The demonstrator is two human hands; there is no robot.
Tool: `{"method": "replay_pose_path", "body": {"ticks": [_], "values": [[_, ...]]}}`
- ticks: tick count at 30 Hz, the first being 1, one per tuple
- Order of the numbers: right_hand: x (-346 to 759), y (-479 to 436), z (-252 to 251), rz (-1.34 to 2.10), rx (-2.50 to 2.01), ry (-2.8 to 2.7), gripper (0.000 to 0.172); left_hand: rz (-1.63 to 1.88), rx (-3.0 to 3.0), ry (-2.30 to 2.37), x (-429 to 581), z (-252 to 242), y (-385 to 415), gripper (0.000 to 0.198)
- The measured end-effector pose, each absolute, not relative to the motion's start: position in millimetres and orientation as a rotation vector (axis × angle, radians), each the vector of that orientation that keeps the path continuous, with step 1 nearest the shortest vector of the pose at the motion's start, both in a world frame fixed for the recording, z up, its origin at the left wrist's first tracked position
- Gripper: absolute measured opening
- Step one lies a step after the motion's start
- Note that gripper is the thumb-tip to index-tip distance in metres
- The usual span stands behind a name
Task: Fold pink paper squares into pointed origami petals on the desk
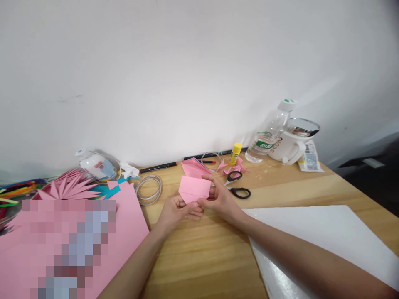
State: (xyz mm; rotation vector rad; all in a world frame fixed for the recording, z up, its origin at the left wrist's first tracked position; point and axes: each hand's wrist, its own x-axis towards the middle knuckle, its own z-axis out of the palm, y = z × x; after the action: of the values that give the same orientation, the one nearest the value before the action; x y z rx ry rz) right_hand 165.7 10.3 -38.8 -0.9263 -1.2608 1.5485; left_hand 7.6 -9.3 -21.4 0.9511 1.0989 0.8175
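Between my two hands is a small piece of folded pink paper (194, 187), with a crease across its lower part and angled lower corners. My left hand (178, 210) grips its bottom edge, the fingers curled behind and below. On the right side, my right hand (218, 195) pinches the paper near its lower corner, with a finger along the upper edge. Behind it lies more folded pink paper (193, 166). Black-handled scissors (239, 192) rest just right of my right hand, their blades partly hidden by it.
A glue stick (235, 154) stands by small pink folded stars (237, 168). At the back right are a water bottle (264, 137) and a white mug (285, 147). Pink sheets (131, 224) lie left, a white sheet (311, 228) right. Tape rings (149, 189) and a marker (158, 167) lie near the wall.
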Motion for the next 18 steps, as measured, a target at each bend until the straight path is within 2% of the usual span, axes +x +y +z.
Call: {"method": "replay_pose_path", "body": {"ticks": [13,18], "values": [[164.8,8.2,-39.1,1.455,-0.919,-1.353,0.072,0.816,1.005,1.081,6.2,-24.7,-9.1,0.025],[169.0,10.9,-36.9,1.596,-0.880,-1.275,0.072,0.831,1.023,1.071,5.9,-25.7,-9.2,0.027]]}}
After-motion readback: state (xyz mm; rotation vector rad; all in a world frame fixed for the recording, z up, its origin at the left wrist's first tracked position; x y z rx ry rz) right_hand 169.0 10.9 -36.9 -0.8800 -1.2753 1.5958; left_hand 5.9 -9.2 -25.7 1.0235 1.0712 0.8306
